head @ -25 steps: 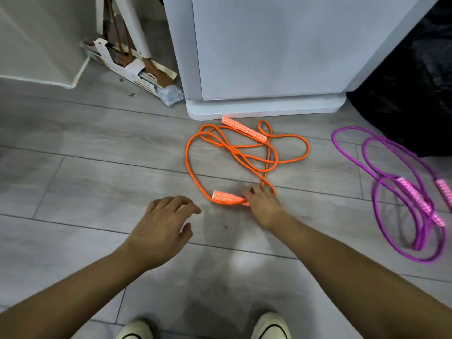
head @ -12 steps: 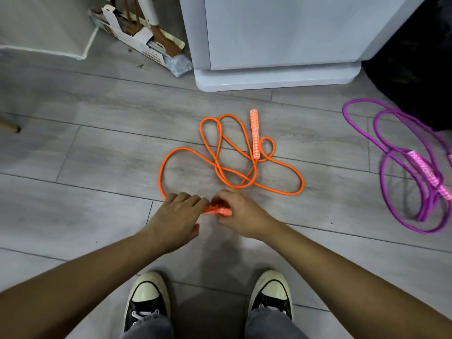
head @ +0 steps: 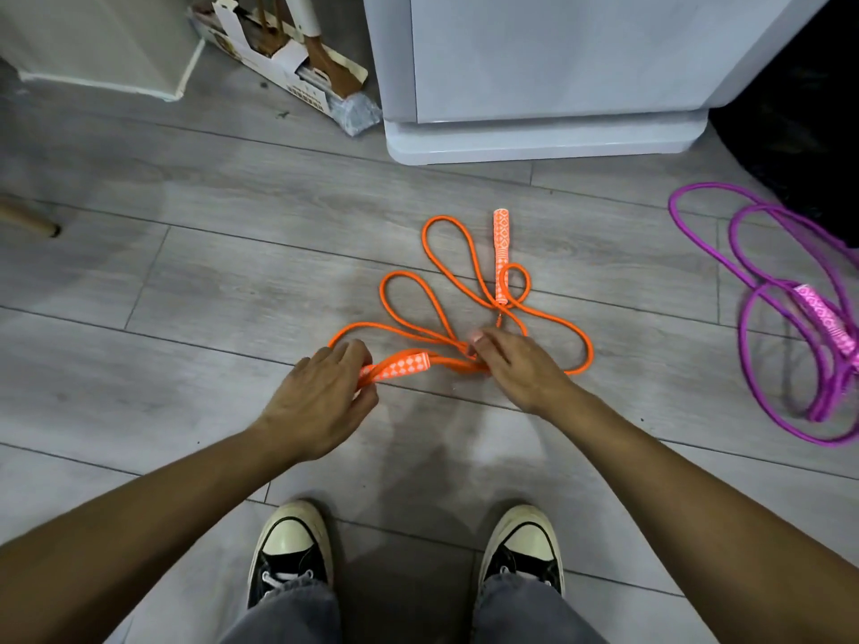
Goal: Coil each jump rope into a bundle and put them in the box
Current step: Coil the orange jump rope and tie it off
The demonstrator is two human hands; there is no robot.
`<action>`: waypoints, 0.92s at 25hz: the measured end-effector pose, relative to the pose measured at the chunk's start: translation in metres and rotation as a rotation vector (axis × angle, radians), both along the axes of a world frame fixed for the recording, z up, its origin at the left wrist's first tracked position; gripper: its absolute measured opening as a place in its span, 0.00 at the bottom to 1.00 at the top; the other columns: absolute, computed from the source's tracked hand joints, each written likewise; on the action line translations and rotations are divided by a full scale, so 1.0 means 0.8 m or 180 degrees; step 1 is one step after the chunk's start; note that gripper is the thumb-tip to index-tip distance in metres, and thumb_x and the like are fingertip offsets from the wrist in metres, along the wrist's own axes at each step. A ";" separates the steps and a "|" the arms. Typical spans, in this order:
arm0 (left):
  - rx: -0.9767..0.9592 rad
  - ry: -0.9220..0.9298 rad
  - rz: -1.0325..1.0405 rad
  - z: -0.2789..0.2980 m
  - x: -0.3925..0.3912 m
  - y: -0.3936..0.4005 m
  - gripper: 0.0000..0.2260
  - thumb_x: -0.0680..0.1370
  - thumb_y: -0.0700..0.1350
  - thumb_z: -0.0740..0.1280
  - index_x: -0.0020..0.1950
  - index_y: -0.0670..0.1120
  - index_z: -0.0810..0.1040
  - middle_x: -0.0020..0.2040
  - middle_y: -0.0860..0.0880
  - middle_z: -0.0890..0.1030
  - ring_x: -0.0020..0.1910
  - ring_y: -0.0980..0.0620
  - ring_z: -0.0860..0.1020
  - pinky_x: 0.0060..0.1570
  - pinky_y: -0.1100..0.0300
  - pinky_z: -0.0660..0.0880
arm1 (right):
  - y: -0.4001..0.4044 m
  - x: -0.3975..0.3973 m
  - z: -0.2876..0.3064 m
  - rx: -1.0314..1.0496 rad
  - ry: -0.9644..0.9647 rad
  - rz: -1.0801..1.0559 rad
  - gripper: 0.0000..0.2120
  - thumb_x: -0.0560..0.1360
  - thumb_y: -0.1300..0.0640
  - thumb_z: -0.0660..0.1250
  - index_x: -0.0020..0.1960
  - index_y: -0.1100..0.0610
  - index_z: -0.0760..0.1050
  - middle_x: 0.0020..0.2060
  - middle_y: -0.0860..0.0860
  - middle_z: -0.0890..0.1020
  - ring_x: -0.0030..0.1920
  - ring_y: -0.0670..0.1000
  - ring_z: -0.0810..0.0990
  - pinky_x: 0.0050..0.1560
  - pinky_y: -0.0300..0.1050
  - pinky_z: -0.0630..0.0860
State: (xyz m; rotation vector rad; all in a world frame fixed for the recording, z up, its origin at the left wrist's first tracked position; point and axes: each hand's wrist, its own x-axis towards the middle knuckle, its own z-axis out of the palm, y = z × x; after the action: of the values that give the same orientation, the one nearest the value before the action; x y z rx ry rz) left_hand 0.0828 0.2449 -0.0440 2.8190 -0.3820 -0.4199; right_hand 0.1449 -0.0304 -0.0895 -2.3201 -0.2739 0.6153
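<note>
Item count: jump ropes, handles, hands, shoes.

Two cord jump ropes: one orange cord jump rope with two orange-and-white patterned handles, one purple cord jump rope with one pink patterned handle clearly visible. Two bare hands. Two black-and-cream canvas shoes.

The floor is grey wood-grain plank, matt with a faint sheen under the light. The orange jump rope looks like smooth braided cord, its 2 handles wrapped in a patterned orange-and-white, cloth-like cover. The purple jump rope has the same smooth cord and a pink patterned handle wrap. The white cabinet has a smooth, satin, plastic-looking face. The cardboard package is matt paperboard with a crinkled glossy plastic end. The 2 shoes show dark canvas and smooth rubber toe caps; the jeans are grey denim.
</note>
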 end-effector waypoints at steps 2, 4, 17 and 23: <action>0.0217 0.0221 0.0061 -0.003 0.002 0.002 0.21 0.75 0.64 0.50 0.53 0.50 0.70 0.46 0.52 0.72 0.45 0.46 0.73 0.44 0.51 0.69 | -0.010 0.001 -0.005 -0.0276 0.0126 0.0093 0.13 0.82 0.47 0.60 0.46 0.53 0.78 0.38 0.48 0.81 0.41 0.51 0.78 0.43 0.47 0.71; 0.0580 0.0221 -0.0158 -0.010 -0.003 0.008 0.23 0.76 0.65 0.50 0.55 0.51 0.72 0.46 0.50 0.72 0.45 0.45 0.73 0.44 0.49 0.72 | -0.013 -0.003 -0.007 -0.0297 0.0320 0.0228 0.13 0.79 0.44 0.64 0.43 0.51 0.80 0.33 0.47 0.80 0.36 0.46 0.77 0.39 0.46 0.71; -0.1287 0.1477 0.1064 -0.032 -0.015 -0.004 0.11 0.76 0.34 0.61 0.52 0.49 0.75 0.45 0.56 0.84 0.46 0.58 0.80 0.44 0.60 0.76 | 0.014 -0.064 -0.037 -0.0132 -0.0795 0.0678 0.07 0.72 0.51 0.66 0.47 0.53 0.78 0.42 0.49 0.80 0.44 0.52 0.79 0.44 0.44 0.70; 0.0040 0.1389 -0.0022 -0.034 -0.023 0.023 0.18 0.73 0.34 0.57 0.55 0.52 0.77 0.51 0.50 0.80 0.53 0.47 0.78 0.49 0.56 0.73 | 0.015 -0.123 -0.093 -0.1297 -0.1044 0.2253 0.18 0.64 0.46 0.73 0.52 0.49 0.77 0.44 0.49 0.78 0.45 0.54 0.79 0.53 0.50 0.69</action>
State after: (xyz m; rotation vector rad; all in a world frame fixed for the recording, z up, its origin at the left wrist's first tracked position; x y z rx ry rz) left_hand 0.0644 0.2636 -0.0708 2.6343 -0.2935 -1.0133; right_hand 0.0468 -0.0184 -0.1640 -2.6985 -1.2605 0.6575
